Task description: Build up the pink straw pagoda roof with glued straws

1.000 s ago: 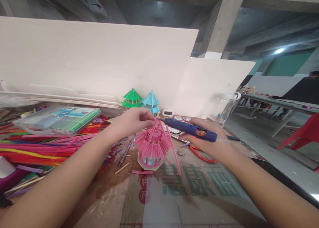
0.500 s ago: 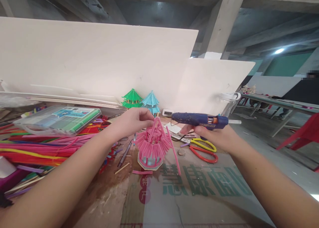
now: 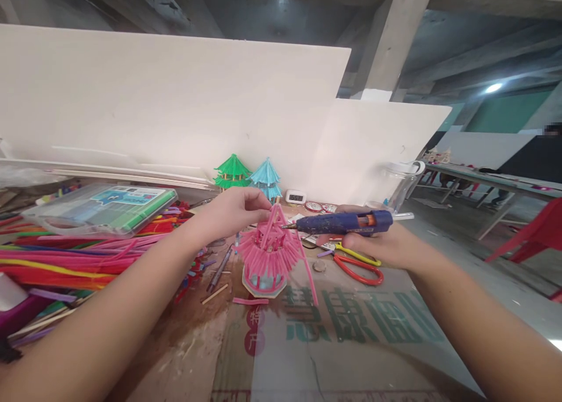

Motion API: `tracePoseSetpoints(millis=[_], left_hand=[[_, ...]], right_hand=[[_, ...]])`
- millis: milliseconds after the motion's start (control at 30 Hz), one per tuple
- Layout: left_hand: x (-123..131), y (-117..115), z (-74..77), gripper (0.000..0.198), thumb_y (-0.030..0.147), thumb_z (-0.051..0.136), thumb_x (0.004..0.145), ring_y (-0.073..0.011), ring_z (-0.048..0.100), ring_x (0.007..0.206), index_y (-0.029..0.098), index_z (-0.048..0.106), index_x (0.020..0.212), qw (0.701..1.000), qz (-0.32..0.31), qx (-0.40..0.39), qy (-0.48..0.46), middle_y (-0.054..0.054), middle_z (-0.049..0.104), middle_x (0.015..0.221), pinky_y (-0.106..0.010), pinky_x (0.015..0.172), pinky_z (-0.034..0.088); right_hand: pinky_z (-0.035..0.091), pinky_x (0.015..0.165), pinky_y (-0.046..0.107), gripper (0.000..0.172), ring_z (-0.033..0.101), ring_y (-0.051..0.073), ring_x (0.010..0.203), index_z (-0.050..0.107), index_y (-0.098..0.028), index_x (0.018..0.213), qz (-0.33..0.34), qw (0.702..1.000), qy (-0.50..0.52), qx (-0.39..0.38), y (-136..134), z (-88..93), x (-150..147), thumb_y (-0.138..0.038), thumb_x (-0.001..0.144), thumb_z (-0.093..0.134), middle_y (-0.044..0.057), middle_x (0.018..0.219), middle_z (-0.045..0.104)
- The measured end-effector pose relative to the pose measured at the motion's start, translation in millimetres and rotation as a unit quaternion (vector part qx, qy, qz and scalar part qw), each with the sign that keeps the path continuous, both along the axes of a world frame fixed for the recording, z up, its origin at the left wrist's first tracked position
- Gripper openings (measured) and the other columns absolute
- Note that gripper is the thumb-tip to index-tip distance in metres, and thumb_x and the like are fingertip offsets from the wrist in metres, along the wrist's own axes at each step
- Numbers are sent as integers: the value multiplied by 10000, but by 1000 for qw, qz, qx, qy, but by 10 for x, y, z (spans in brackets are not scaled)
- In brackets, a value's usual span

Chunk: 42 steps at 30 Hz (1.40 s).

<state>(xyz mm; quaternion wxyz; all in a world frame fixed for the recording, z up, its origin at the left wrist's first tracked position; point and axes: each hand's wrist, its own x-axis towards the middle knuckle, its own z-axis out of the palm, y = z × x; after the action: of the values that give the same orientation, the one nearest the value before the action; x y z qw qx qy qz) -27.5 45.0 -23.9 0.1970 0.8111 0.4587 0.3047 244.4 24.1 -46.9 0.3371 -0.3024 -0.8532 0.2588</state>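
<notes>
A pink pagoda model made of pipe cleaners stands on a cardboard sheet. My left hand pinches the top of the pink model, fingers closed on its upper sticks. My right hand grips a blue hot glue gun, held level, its nozzle pointing left at the model's upper part. A loose pink stick leans down the model's right side.
Piles of coloured pipe cleaners and a clear plastic box lie at left. Green and blue finished pagodas stand by the white board. Scissors with red and yellow handles lie behind the glue gun. A glass jar stands at right.
My right hand lifted the glue gun, levelled it, and brought its nozzle leftward close to the model's top. My left hand stayed on the model.
</notes>
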Motion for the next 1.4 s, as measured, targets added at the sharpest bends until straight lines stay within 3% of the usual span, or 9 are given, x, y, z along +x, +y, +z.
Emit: tracePoseSetpoints(millis=[200, 300, 500, 1233, 1400], left_hand=[[2, 7, -5, 194, 355, 576, 748, -165, 620, 724, 179, 637, 803, 1000, -6, -5, 2, -12, 690, 805, -261, 635, 448], [-1, 14, -13, 188, 350, 577, 748, -166, 620, 733, 180, 637, 799, 1000, -5, -3, 2, -12, 688, 807, -259, 635, 447], [2, 19, -12, 185, 348, 587, 738, -159, 605, 710, 178, 640, 789, 1000, -9, -3, -4, -13, 679, 787, -253, 606, 439], [-2, 27, -12, 159, 340, 599, 734, -141, 584, 652, 187, 630, 762, 1000, -13, -2, -11, 10, 665, 728, -243, 579, 419], [-7, 35, -25, 155, 335, 598, 737, -148, 599, 680, 187, 631, 770, 1000, -15, 2, -9, 8, 667, 742, -247, 602, 432]], right_hand=[[474, 606, 282, 394, 614, 181, 682, 581, -193, 978, -26, 999, 36, 19, 37, -25, -23, -494, 743, 676, 15, 714, 639], [461, 598, 275, 440, 607, 182, 709, 565, -194, 1035, -47, 998, 32, 29, 52, -40, -28, -471, 720, 697, 28, 784, 643], [467, 602, 269, 328, 605, 174, 698, 580, -208, 911, -52, 997, 31, 43, 53, -35, -37, -457, 728, 687, 16, 776, 646], [435, 569, 272, 386, 569, 170, 624, 602, -199, 789, -96, 994, 10, 55, 37, -56, -47, -552, 677, 712, 2, 658, 609], [445, 570, 276, 380, 588, 171, 637, 620, -193, 861, -109, 992, -6, 63, 61, -88, -3, -515, 685, 716, 8, 703, 644]])
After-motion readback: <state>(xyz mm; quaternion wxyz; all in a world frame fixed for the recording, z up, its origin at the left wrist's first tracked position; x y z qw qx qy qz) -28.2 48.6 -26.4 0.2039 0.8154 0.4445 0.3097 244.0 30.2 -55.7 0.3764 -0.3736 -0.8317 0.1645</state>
